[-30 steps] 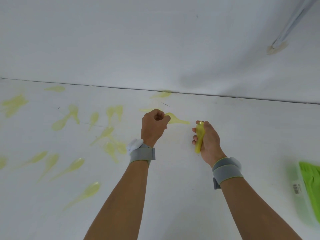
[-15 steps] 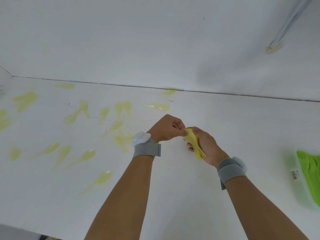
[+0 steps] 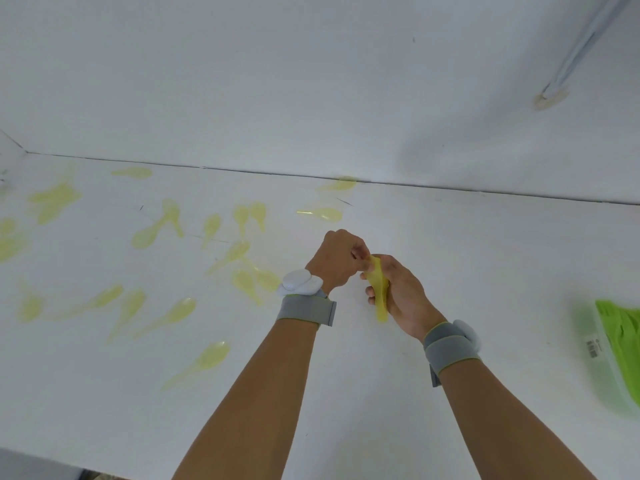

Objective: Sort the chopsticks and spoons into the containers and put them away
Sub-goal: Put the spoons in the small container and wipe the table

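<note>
Loose spoons (image 3: 166, 315) lie scattered left of the grip, a container (image 3: 616, 348) far right. The right hand (image 3: 398, 292) clasps stacked spoons (image 3: 377, 289), long axis running toward the person; the left hand (image 3: 337, 261) pinches their far end.

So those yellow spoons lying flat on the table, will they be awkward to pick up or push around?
Probably light: the spoons look thin and see-through. They lie flat on the smooth white table, so a push would likely slide them, and getting fingertips under an edge may be fiddly. They seem stiff enough: the stack keeps its shape in the right hand, with the left hand pinching its top.
</note>
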The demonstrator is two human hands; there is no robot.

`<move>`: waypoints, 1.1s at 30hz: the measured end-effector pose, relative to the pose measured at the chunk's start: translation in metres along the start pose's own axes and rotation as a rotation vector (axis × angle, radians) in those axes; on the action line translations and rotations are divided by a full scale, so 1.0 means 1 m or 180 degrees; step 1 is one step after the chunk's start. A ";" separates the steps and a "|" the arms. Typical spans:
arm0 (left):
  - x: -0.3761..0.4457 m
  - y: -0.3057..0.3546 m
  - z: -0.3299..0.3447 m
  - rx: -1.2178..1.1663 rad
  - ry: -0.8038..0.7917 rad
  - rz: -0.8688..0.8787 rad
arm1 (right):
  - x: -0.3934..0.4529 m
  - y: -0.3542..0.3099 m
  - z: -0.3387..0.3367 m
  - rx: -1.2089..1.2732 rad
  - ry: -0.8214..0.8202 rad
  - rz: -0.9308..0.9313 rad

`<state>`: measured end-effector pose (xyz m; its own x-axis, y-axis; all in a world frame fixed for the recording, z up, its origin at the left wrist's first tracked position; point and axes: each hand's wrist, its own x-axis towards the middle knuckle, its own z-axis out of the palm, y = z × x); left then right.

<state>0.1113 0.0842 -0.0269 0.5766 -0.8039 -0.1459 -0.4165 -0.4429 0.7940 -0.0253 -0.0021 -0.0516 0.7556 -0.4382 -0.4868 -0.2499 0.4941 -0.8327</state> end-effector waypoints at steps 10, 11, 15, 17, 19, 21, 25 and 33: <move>0.011 -0.017 0.010 -0.0105 0.0516 0.0192 | 0.023 -0.011 0.009 0.0328 -0.0047 0.0131; 0.012 -0.019 0.009 -0.0102 0.0517 0.0191 | 0.026 -0.012 0.010 0.0354 -0.0054 0.0172; 0.021 -0.033 0.001 -0.0005 0.0757 0.0158 | 0.040 -0.016 0.015 0.0332 0.0035 0.0246; 0.030 -0.044 -0.008 0.0176 0.1011 0.0186 | 0.048 -0.019 0.017 0.0338 0.0200 0.0229; 0.046 -0.052 -0.017 0.0488 0.1204 0.0074 | 0.057 -0.023 0.017 0.0402 0.0304 0.0211; 0.063 -0.058 -0.024 0.0849 0.1296 -0.0058 | 0.064 -0.026 0.017 0.0489 0.0341 0.0207; 0.088 -0.069 -0.027 0.1580 0.1007 -0.0145 | 0.076 -0.030 0.017 0.0563 0.0409 0.0182; 0.082 -0.063 -0.015 0.0952 0.1661 -0.0040 | 0.081 -0.030 0.014 0.0783 0.0440 0.0161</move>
<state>0.1953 0.0521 -0.0796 0.8202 -0.5302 0.2150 -0.5434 -0.6045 0.5825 0.0525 -0.0418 -0.0623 0.6520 -0.4984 -0.5715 -0.1178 0.6779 -0.7256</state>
